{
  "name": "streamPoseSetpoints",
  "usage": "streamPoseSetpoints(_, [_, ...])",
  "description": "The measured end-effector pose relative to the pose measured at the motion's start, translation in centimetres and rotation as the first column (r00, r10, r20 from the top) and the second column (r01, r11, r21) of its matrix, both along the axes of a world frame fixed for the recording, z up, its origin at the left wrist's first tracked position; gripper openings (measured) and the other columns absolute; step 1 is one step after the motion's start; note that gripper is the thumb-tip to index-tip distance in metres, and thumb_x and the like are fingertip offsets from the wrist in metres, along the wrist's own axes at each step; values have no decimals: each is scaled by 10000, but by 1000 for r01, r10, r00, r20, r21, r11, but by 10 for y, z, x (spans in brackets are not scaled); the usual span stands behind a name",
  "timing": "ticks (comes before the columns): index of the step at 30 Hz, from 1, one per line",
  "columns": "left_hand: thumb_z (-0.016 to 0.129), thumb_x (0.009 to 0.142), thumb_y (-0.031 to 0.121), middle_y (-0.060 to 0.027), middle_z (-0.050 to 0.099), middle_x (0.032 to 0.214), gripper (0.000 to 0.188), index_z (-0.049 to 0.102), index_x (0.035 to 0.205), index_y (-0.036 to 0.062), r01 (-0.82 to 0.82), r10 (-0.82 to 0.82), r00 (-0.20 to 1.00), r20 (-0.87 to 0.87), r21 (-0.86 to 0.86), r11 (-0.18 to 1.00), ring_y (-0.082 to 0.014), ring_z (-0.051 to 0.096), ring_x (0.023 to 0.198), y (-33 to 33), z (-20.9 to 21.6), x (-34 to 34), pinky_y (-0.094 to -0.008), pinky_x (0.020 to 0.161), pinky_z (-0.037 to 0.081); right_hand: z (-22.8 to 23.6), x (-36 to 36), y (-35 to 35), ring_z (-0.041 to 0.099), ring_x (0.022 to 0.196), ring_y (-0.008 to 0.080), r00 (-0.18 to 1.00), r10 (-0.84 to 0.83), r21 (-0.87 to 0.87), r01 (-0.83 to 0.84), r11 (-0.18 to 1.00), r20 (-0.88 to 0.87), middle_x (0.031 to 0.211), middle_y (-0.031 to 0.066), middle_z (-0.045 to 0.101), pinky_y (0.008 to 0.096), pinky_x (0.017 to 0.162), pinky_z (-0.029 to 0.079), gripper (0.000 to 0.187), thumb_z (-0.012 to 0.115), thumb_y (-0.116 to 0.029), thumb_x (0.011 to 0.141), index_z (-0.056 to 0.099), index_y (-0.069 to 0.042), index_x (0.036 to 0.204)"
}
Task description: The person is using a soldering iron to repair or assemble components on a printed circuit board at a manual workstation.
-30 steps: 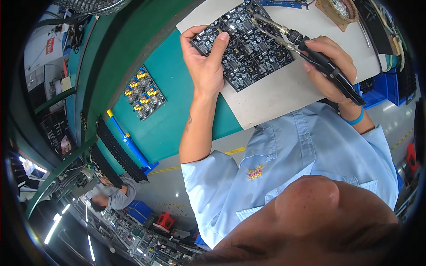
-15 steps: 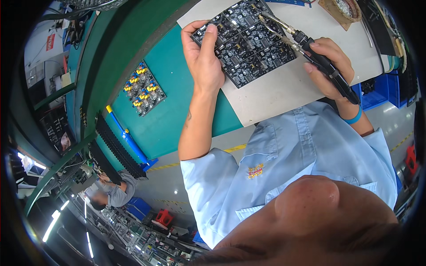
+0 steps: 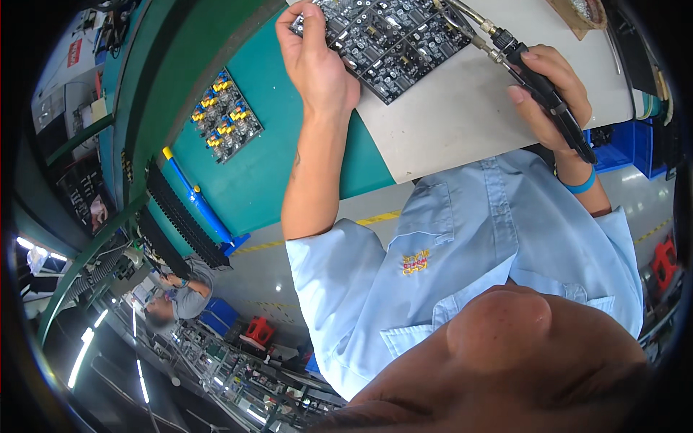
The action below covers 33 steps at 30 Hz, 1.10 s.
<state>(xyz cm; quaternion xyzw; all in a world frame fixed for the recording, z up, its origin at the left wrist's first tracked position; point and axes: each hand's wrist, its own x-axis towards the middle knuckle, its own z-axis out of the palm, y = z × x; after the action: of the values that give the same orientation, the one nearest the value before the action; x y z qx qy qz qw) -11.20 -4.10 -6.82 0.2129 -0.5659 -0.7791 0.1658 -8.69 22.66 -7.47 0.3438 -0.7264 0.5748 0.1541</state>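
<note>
My left hand (image 3: 317, 68) grips the left corner of a black circuit board panel (image 3: 393, 54), its thumb on top and fingers at the edge. Small parts cover the panel, which is divided into several like sections; its far edge runs out of view. In my right hand (image 3: 556, 97) is a pair of black-handled soldering tweezers (image 3: 538, 86), fingers wrapped round the grip. Its two metal arms reach over the panel's right side. The tips lie at the picture's upper edge, so I cannot tell whether they touch the board.
Another board with yellow and blue parts (image 3: 227, 119) lies on the green mat (image 3: 289, 144), left of my arm. Nearby are a blue desoldering pump (image 3: 206, 213) and a black ribbed rack (image 3: 184, 216). Grey sheet (image 3: 426, 137) covers the bench beneath my hands. A co-worker (image 3: 180, 303) sits far left.
The view has shifted, so bench, panel and left hand appear higher. The tweezers' handle appears slightly lower and to the right. Both hands keep their hold.
</note>
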Motion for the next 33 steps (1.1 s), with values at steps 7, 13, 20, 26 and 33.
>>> streamPoseSetpoints(7, [563, 1037, 211, -24, 565, 1014, 133, 545, 1107, 99, 13, -13, 999, -30, -14, 1000, -114, 541, 902, -2, -2, -1, -255, 826, 458, 0, 4, 3, 659, 892, 293, 999, 9, 61, -11, 998, 39, 1116, 219, 658, 337, 811, 536, 477, 755, 33, 765, 622, 43, 1224])
streamPoseSetpoints(13, [568, 1035, 214, -21, 562, 1014, 135, 549, 1108, 102, 19, -20, 999, -44, -27, 999, -110, 534, 901, -3, -4, -2, -249, 824, 453, -5, 4, 5, 673, 895, 308, 999, -37, 87, 38, 996, -19, 1129, 232, 658, 346, 820, 546, 493, 760, 15, 777, 612, 41, 1246])
streamPoseSetpoints(20, [570, 1033, 212, -20, 562, 1017, 134, 550, 1108, 103, 2, -2, 1000, -25, -19, 1000, -109, 532, 908, 1, 3, -1, -248, 829, 457, -7, 4, 4, 680, 907, 312, 999, -42, 93, 44, 995, -23, 1144, 231, 662, 345, 829, 553, 490, 773, 2, 776, 617, 40, 1239])
streamPoseSetpoints(26, [557, 1035, 199, -22, 558, 1021, 128, 549, 1114, 99, -2, 2, 1000, 16, -3, 1000, -111, 530, 909, 1, 6, -1, -248, 832, 463, -6, 5, 4, 683, 916, 315, 998, -48, 103, 51, 993, -27, 1155, 231, 664, 347, 844, 556, 488, 781, -7, 774, 623, 39, 1233])
streamPoseSetpoints(33, [534, 1036, 177, -29, 554, 1023, 128, 540, 1129, 87, -2, 0, 999, 42, 45, 999, -114, 530, 904, 7, 13, 0, -252, 830, 469, -8, 4, 5, 680, 916, 315, 998, -45, 101, 49, 994, -40, 1152, 229, 666, 348, 847, 556, 477, 781, -5, 772, 629, 36, 1223])
